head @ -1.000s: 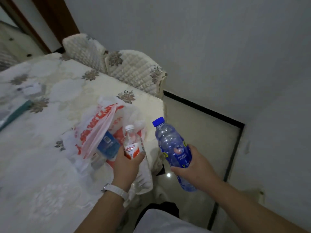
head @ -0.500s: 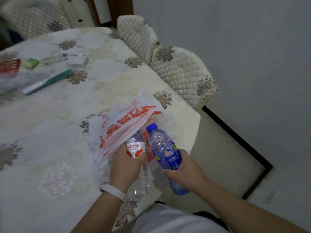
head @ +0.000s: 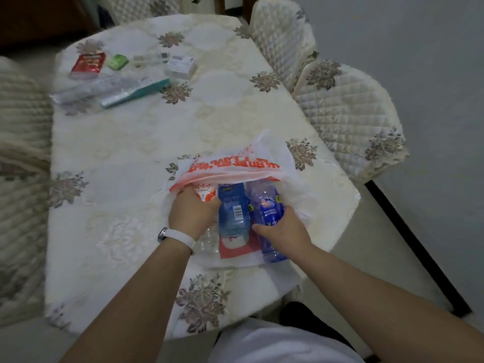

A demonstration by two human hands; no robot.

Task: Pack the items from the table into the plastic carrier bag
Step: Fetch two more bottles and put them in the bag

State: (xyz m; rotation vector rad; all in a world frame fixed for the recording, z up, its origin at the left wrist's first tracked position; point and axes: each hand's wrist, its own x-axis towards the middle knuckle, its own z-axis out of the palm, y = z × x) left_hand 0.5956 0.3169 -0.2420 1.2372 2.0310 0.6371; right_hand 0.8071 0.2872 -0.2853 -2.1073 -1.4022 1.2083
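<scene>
In bag (head: pixel 235 166) mouth | left hand (head: pixel 192 212) fingers grip red-label bottle (head: pixel 205 193) | right hand (head: pixel 281 233) grips blue bottle (head: pixel 267 205)

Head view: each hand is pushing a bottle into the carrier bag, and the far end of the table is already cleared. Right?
Not quite. The head view shows items still at the far end: a red packet, a green packet and a white box. The left hand and right hand do each hold a bottle at the carrier bag.

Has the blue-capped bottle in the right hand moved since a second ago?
Yes. The blue bottle was held out past the table edge over the floor; now the right hand has pushed it into the carrier bag on the table.
</scene>
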